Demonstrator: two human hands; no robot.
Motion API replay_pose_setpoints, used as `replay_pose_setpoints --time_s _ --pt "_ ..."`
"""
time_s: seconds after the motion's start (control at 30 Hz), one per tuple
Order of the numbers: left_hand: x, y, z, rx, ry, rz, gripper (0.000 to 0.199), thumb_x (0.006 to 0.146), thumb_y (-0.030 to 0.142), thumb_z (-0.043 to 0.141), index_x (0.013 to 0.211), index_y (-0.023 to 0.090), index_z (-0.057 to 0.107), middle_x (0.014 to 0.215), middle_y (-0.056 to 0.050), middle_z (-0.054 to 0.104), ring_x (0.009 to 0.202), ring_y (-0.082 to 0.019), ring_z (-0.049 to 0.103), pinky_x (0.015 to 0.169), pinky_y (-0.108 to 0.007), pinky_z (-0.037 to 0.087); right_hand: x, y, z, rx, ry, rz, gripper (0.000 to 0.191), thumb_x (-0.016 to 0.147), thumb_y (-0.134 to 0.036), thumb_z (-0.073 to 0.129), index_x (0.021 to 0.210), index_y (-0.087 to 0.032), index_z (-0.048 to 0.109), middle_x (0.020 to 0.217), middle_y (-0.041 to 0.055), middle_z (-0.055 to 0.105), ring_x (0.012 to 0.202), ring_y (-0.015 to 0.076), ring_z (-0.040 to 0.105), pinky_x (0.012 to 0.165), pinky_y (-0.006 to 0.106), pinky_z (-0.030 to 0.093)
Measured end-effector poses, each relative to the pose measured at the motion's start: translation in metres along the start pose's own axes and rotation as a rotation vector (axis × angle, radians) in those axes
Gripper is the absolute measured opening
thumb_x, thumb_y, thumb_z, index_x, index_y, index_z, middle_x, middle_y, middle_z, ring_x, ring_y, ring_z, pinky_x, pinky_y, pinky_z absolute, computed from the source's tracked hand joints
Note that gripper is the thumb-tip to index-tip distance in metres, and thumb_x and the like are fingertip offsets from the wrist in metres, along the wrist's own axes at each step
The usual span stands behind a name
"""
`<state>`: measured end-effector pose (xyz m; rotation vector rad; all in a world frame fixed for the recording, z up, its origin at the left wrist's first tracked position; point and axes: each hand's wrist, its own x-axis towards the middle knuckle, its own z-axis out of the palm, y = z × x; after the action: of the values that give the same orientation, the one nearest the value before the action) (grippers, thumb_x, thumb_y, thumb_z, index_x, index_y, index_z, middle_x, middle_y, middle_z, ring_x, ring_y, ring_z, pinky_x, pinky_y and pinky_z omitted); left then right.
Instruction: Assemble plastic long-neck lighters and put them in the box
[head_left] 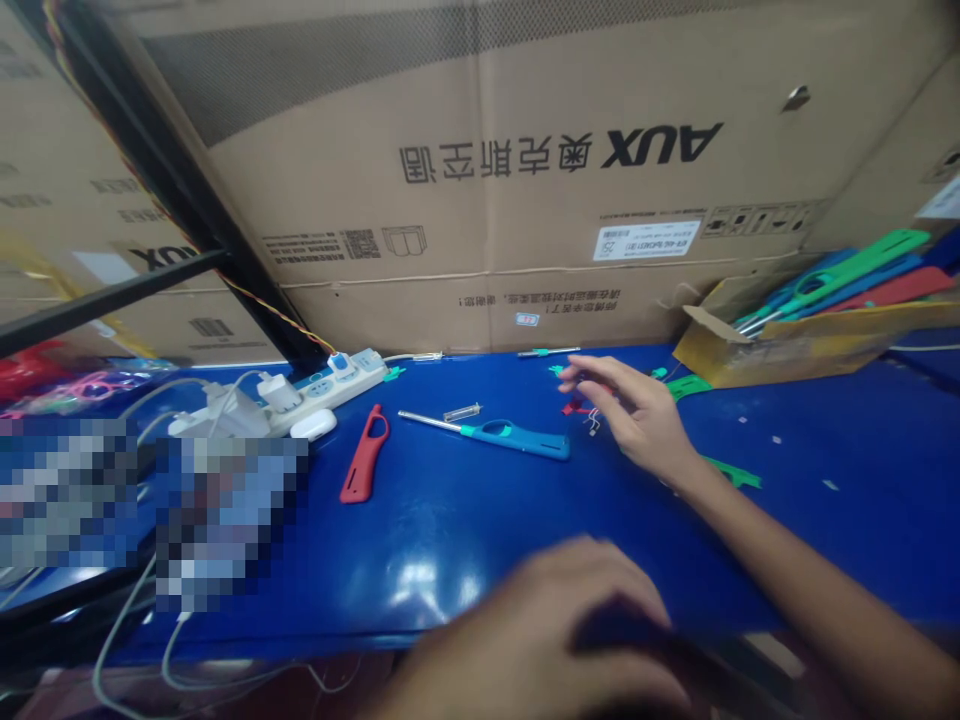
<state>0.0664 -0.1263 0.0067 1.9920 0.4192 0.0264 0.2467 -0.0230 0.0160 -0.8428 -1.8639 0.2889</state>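
Note:
My right hand (637, 415) reaches over the back of the blue table, fingers curved and thumb apart, with no held object visible. Under and beside its fingertips lie a small red part (576, 408) with thin wires and small green pieces (556, 371). Close to the camera, my left hand (540, 630) is blurred, its thumb apart from its bent fingers; I see nothing in it. Between the hands and the power strip lie a blue long-necked lighter (517, 438), a red lighter casing (366, 455) and a small clear tube (462, 411). Green casing pieces (731, 472) are partly behind my right forearm.
An open cardboard box (780, 345) of several coloured lighters stands at the back right. A white power strip (330, 390) with plugs and cables is at the left, beside a white case (313, 425) and pixelated areas. Large cardboard (487, 230) walls the back.

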Motion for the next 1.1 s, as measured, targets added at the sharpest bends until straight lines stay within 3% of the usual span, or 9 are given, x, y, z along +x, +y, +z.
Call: replay_pose_setpoints --time_s 0.1,0.17,0.27,0.4,0.57,0.7,0.83,0.97,1.1 --pt "-0.032 -0.028 -0.064 0.325 0.616 0.097 0.021 0.102 0.038 0.052 0.118 0.025 0.060 0.136 -0.007 0.057 0.129 -0.021 0.051 0.114 -0.045 0.040 0.000 0.003 0.000 -0.028 0.038 -0.050 0.018 0.095 -0.025 0.062 0.111 -0.028 0.071 0.099 0.0036 0.071 0.085 0.0172 0.068 0.073 0.033 0.058" --pt "-0.042 -0.051 -0.100 0.572 0.669 0.117 0.025 0.102 0.039 0.052 0.121 0.024 0.057 0.141 -0.009 0.053 0.134 -0.023 0.047 0.114 -0.048 0.039 0.000 0.004 -0.001 -0.057 0.040 -0.093 0.014 0.092 -0.026 0.067 0.104 -0.028 0.073 0.097 0.0031 0.071 0.087 0.0179 0.067 0.076 0.033 0.058" --pt "-0.042 -0.079 -0.127 0.811 0.564 0.095 0.037 0.100 0.045 0.054 0.129 0.021 0.055 0.139 -0.011 0.055 0.133 -0.025 0.048 0.111 -0.046 0.041 -0.001 0.003 -0.002 -0.078 -0.039 -0.074 0.027 0.096 -0.025 0.061 0.120 -0.029 0.069 0.108 0.0046 0.069 0.094 0.0182 0.068 0.081 0.034 0.057" --pt "-0.034 -0.096 -0.125 0.898 0.524 0.120 0.040 0.100 0.046 0.053 0.130 0.020 0.057 0.134 -0.009 0.060 0.131 -0.024 0.049 0.109 -0.041 0.041 0.000 0.004 -0.008 -0.076 -0.139 -0.040 0.037 0.102 -0.022 0.046 0.136 -0.029 0.059 0.118 0.0064 0.068 0.100 0.0185 0.068 0.086 0.035 0.057" --pt "-0.033 -0.101 -0.115 0.918 0.548 0.094 0.028 0.106 0.031 0.045 0.128 0.023 0.060 0.132 -0.006 0.062 0.124 -0.022 0.054 0.108 -0.043 0.038 0.001 0.005 -0.011 -0.117 -0.050 -0.050 0.023 0.093 -0.030 0.066 0.115 -0.030 0.070 0.097 0.0042 0.070 0.085 0.0186 0.067 0.073 0.033 0.057" --pt "-0.032 -0.105 -0.110 0.909 0.613 0.054 0.027 0.106 0.029 0.045 0.126 0.025 0.062 0.129 -0.005 0.064 0.120 -0.020 0.058 0.116 -0.050 0.026 -0.001 0.002 -0.008 -0.134 -0.099 -0.073 0.026 0.098 -0.026 0.058 0.121 -0.031 0.068 0.110 0.0056 0.071 0.097 0.0199 0.068 0.081 0.035 0.057" --pt "-0.030 -0.106 -0.105 0.874 0.647 0.042 0.026 0.104 0.034 0.049 0.124 0.022 0.061 0.124 -0.006 0.065 0.120 -0.021 0.058 0.112 -0.047 0.033 -0.001 0.001 -0.006 -0.101 -0.109 -0.025 0.035 0.100 -0.022 0.052 0.132 -0.033 0.061 0.108 0.0028 0.073 0.093 0.0180 0.070 0.082 0.035 0.058" --pt "-0.030 -0.107 -0.104 0.839 0.655 0.057 0.026 0.104 0.035 0.049 0.123 0.021 0.060 0.123 -0.006 0.064 0.119 -0.021 0.058 0.106 -0.043 0.039 0.000 0.006 -0.007 -0.168 -0.027 -0.046 0.021 0.096 -0.026 0.061 0.113 -0.032 0.071 0.095 0.0027 0.071 0.084 0.0183 0.068 0.076 0.035 0.057" --pt "-0.030 -0.108 -0.106 0.807 0.655 0.060 0.026 0.104 0.035 0.049 0.124 0.021 0.059 0.124 -0.006 0.063 0.117 -0.021 0.058 0.102 -0.042 0.045 -0.001 0.010 -0.008 -0.183 -0.067 0.004 0.040 0.101 -0.024 0.050 0.139 -0.033 0.057 0.113 0.0046 0.070 0.097 0.0191 0.068 0.085 0.038 0.056"
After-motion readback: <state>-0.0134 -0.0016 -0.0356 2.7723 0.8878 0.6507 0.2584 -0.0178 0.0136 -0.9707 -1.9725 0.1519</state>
